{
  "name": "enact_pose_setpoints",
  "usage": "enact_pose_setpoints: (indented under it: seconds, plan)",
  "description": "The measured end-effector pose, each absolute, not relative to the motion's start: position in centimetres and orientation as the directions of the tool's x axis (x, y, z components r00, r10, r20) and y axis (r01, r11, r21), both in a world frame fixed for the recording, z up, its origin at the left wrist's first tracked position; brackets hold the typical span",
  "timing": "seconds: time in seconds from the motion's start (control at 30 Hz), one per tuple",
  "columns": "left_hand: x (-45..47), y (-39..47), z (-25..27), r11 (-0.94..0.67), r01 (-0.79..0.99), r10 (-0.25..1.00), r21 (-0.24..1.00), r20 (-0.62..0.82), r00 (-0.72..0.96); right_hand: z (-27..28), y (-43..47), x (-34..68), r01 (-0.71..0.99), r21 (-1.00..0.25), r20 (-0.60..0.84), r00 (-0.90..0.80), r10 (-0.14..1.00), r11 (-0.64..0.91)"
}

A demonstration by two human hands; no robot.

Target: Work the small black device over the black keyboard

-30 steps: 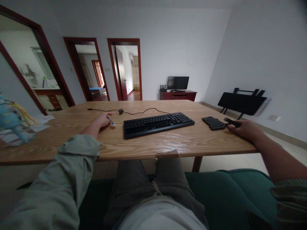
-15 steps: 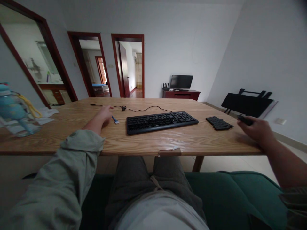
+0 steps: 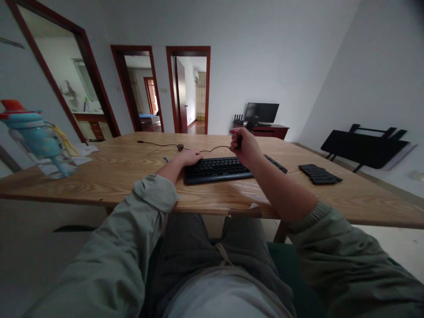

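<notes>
I see a black keyboard (image 3: 220,168) lying on the wooden table (image 3: 145,179) near its front edge, slightly slanted, with its dark keys in rows and a thin black cable (image 3: 180,147) bundled in a knot behind it. My right forearm crosses in front of the board and hides part of its right portion; only the far right end shows past it. A small blue item (image 3: 166,159) peeks out behind my left wrist, mostly covered. My right hand (image 3: 247,148) is raised above the keyboard, fingers clenched around a dark tool (image 3: 252,122) whose upper end blends into the television (image 3: 265,112) behind, so I can't make out its shape. My left hand (image 3: 190,157) lies palm-down over the keyboard's left end; I can't tell whether its fingers grip the rim. Flat black pieces (image 3: 319,175) lie overlapping to the right.
</notes>
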State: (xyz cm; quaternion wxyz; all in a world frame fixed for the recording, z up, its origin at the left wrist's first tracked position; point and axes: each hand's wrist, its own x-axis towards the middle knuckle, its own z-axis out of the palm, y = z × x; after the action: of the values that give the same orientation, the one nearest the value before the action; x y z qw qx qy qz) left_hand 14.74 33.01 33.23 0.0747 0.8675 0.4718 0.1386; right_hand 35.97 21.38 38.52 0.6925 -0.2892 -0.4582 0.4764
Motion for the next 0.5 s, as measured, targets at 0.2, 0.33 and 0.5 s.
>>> enact_pose_setpoints:
  seconds: [0.2,0.33,0.5]
  plan:
    - [14.1,32.6,33.4,-0.557,0.777,0.829,0.292,0.142,0.541,35.4,25.3,31.4,-0.489,-0.827,0.225,0.167,0.960,0.278]
    - [14.3,32.1,33.5,-0.596,0.766,0.803,0.240,0.171,0.571,34.2,26.2,30.5,-0.442,-0.841,0.228,0.234,0.945,0.312]
    - [14.4,32.1,33.6,-0.589,0.772,0.808,0.240,0.165,0.565,33.5,26.0,29.6,-0.372,-0.869,0.262,0.213,0.941,0.326]
